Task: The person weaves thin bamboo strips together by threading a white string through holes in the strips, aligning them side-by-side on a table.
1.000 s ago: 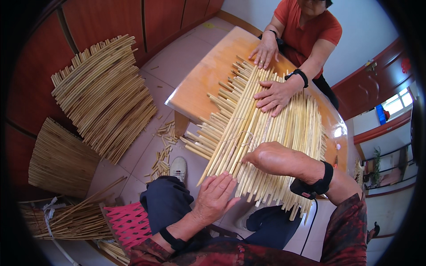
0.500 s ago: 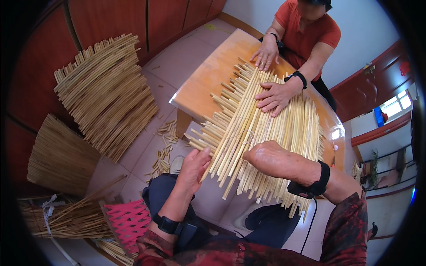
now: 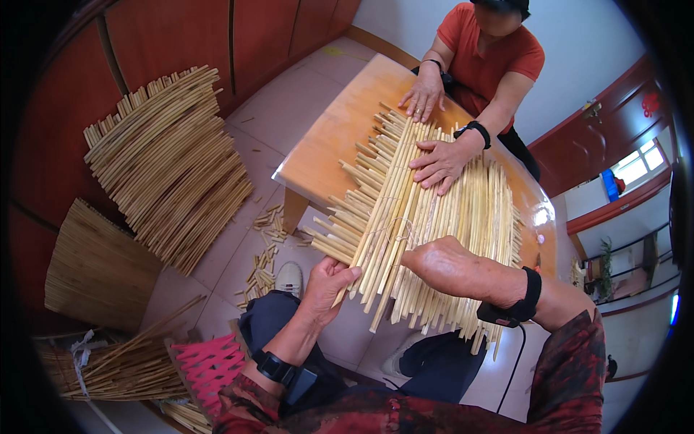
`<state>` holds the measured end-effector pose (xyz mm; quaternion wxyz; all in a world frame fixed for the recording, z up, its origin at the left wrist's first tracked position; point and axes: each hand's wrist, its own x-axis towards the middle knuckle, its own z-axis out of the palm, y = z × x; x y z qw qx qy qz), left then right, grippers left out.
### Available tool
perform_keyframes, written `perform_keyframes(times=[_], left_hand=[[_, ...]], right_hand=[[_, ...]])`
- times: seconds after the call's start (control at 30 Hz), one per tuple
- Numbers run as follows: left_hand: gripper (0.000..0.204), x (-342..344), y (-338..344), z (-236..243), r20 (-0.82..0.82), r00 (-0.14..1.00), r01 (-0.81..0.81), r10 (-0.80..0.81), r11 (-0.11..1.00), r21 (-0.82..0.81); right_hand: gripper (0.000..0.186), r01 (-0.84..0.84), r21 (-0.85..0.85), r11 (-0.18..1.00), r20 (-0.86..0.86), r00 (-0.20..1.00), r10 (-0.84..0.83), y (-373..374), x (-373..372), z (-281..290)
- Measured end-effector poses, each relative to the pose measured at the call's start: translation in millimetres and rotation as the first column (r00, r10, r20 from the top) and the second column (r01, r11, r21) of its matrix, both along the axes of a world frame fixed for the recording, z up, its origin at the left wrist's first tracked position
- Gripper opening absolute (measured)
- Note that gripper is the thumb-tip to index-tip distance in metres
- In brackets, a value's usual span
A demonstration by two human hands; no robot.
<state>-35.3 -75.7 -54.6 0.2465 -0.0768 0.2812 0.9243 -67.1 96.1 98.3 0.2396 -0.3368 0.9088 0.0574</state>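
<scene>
A fan of pale peeled sticks (image 3: 463, 210) lies over the wooden table, its lower ends jutting past the near edge, with thin cord looped on it. My left hand (image 3: 328, 288) grips the lower left stick ends, thumb on top. My right hand (image 3: 448, 267) is curled low over the sticks just right of the cord loop (image 3: 400, 230); what its hidden fingers hold I cannot make out. Across the table, a person in an orange-red shirt (image 3: 481, 69) presses both hands flat on the upper part of the sticks.
The wooden table (image 3: 311, 145) has a clear cover. Stick mats (image 3: 170, 170) lean against red cabinets (image 3: 181, 43) at left. Short offcuts (image 3: 264, 267) litter the floor, near a tied stick bundle (image 3: 116, 369) and a pink woven seat (image 3: 210, 362). A door (image 3: 589, 137) stands at right.
My left hand has moved from lying on top of the sticks to gripping their left ends from the side, thumb over them. My right hand has shifted slightly right.
</scene>
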Motion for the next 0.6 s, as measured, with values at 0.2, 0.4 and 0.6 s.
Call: perform_keyframes(times=[0.2, 0.4, 0.6], left_hand=[[0.032, 1.3, -0.5, 5.8, 0.036, 0.998, -0.050, 0.051, 0.998, -0.024], [0.029, 2.0, 0.7, 5.5, 0.043, 0.998, -0.046, 0.047, 0.999, -0.030], [0.028, 2.3, 1.5, 6.6, 0.055, 0.997, -0.059, 0.060, 0.998, -0.020]], right_hand=[[0.007, -0.032, 0.033, 0.999, 0.000, 0.999, 0.032, -2.2, -1.0, -2.5], [0.007, -0.012, 0.093, 0.996, 0.017, 1.000, 0.011, -3.8, -2.1, -2.6], [0.007, -0.004, 0.104, 0.995, 0.042, 0.999, 0.000, -4.1, -2.8, -2.1]])
